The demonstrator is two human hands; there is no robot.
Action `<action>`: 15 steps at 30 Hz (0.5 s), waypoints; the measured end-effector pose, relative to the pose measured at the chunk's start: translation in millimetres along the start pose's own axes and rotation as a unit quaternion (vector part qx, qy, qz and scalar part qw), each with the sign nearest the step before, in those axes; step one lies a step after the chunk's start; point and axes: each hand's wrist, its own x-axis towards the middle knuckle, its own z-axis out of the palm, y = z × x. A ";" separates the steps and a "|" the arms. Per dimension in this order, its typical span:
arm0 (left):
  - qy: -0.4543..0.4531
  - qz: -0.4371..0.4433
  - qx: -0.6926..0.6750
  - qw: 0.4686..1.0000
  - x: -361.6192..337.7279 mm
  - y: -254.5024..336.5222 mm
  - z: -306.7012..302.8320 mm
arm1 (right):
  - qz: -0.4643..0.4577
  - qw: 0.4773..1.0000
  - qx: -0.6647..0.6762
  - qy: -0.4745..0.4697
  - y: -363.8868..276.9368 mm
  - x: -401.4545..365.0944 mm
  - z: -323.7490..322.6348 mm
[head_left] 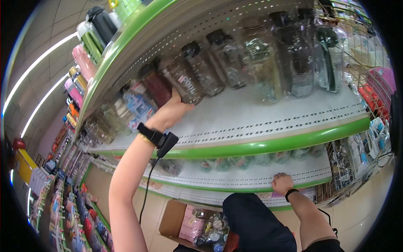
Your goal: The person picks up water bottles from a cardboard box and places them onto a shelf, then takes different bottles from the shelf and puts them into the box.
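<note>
My left hand (173,111) reaches onto the upper shelf, thumb and index finger around the base of a grey-brown drinking bottle (181,79) with pale lettering. The other fingers are hidden from this view. Left of that bottle is a dark red bottle (156,87), close to my fingertips. A clear blue-labelled bottle (137,105) stands further left. To the right, more dark-lidded bottles (203,71) line the back of the shelf. Lower down, my right hand (282,183) is at the lower shelf's green front edge (308,183), its fingers curled onto it.
An open cardboard box (171,218) on the floor holds pink packages (192,224) and several jars (217,224). My dark-clothed knee (252,218) is beside it. A wire rack (357,42) with goods stands at the right. Tumblers (84,61) line the top shelf; an aisle runs left.
</note>
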 end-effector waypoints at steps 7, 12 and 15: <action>-0.136 0.154 0.435 0.877 -227.7 -25.1 -51.7 | -0.023 0.999 0.015 0.026 3.9 1.2 3.2; -0.281 -0.179 0.193 0.923 -300.0 -156.0 -39.0 | 0.016 0.998 -0.035 -0.053 13.3 7.5 13.4; -0.201 -0.206 0.264 0.921 -322.1 -271.2 -11.9 | -0.037 0.997 -0.059 -0.020 23.3 7.2 18.5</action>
